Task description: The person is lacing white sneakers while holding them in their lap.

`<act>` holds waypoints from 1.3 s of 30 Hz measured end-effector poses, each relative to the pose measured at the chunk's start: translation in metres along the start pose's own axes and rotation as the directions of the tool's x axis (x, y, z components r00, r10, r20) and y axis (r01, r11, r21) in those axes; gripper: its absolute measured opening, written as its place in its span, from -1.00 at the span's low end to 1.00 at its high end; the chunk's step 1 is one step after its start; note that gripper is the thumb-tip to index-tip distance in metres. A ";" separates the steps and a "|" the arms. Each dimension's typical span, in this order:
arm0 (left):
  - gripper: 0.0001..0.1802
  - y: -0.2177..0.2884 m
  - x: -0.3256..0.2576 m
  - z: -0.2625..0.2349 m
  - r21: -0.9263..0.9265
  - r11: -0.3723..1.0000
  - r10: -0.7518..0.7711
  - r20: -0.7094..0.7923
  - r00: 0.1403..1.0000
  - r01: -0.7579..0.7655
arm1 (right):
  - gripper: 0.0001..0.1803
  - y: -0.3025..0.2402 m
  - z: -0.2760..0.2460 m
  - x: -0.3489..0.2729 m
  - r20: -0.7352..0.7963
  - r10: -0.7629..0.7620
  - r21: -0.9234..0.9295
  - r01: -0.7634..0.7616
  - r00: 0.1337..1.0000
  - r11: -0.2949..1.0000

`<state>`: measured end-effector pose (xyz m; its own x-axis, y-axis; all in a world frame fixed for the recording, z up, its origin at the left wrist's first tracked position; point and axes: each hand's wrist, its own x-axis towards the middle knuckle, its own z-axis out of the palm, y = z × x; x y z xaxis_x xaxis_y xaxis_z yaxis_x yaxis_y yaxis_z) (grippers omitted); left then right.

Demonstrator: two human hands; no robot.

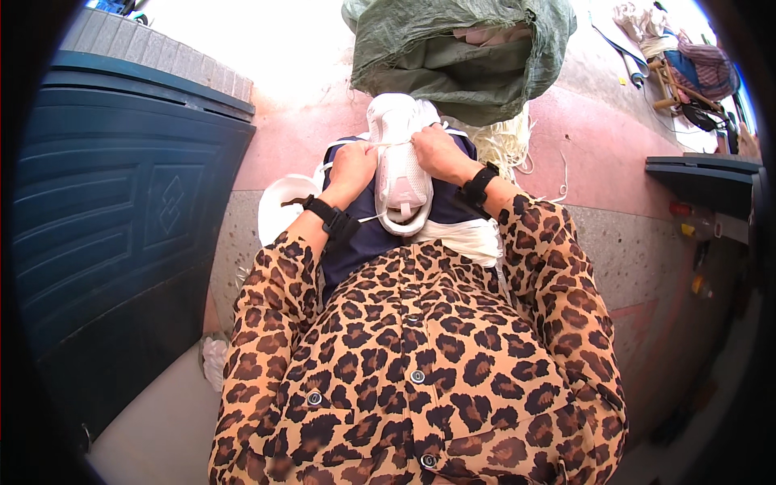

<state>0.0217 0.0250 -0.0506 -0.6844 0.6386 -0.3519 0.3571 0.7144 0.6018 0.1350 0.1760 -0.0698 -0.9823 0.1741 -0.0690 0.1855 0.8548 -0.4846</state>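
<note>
A white sneaker [406,179] with a pale pink patch at its heel rests on my dark blue-clad lap, heel toward me. A white shoelace [394,144] runs taut across the shoe between both hands. My left hand [353,168] is closed on the lace at the shoe's left side. On the other side, my right hand [441,153] pinches it, knuckles up. A bundle of white laces [465,239] lies over my lap, right of the heel. The lace holes are too small to make out.
Just beyond the shoe stands an open green woven sack [461,61]. More pale laces [508,145] hang or lie beside it. A white rounded object [279,202] is by my left forearm. A blue panelled door [137,218] stands left; a wooden chair [675,85] piled with cloth is far right.
</note>
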 end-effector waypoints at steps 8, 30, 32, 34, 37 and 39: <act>-0.76 0.017 0.006 0.000 0.340 0.936 0.103 -0.007 0.995 -0.094 | -0.89 0.009 0.010 -0.006 -0.181 -0.055 0.173 0.087 0.982 0.981; -0.73 0.023 0.001 -0.010 0.518 0.820 0.146 0.227 0.963 -0.246 | -0.91 0.009 0.009 -0.005 -0.185 -0.119 0.158 0.149 0.976 0.976; -0.72 0.016 0.010 -0.012 0.459 0.855 0.123 0.275 0.954 -0.243 | -0.91 0.008 0.008 -0.003 -0.188 -0.132 0.159 0.163 0.973 0.974; -0.73 0.019 0.011 -0.017 0.478 0.812 0.185 0.335 0.924 -0.335 | -0.88 0.009 0.006 -0.004 -0.087 -0.128 0.120 0.138 0.988 0.983; -0.72 0.021 0.013 -0.020 0.424 0.851 0.160 0.354 0.921 -0.311 | -0.87 0.010 0.007 -0.005 -0.093 -0.136 0.109 0.145 0.986 0.983; -0.71 0.018 0.013 -0.022 0.383 0.884 0.106 0.390 0.914 -0.267 | -0.87 0.011 0.009 -0.004 -0.108 -0.136 0.133 0.150 0.985 0.980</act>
<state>0.0055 0.0402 -0.0287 -0.3396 0.7718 -0.5376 0.7417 0.5713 0.3515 0.1411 0.1801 -0.0831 -0.9899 0.1076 0.0921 0.0309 0.7987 -0.6010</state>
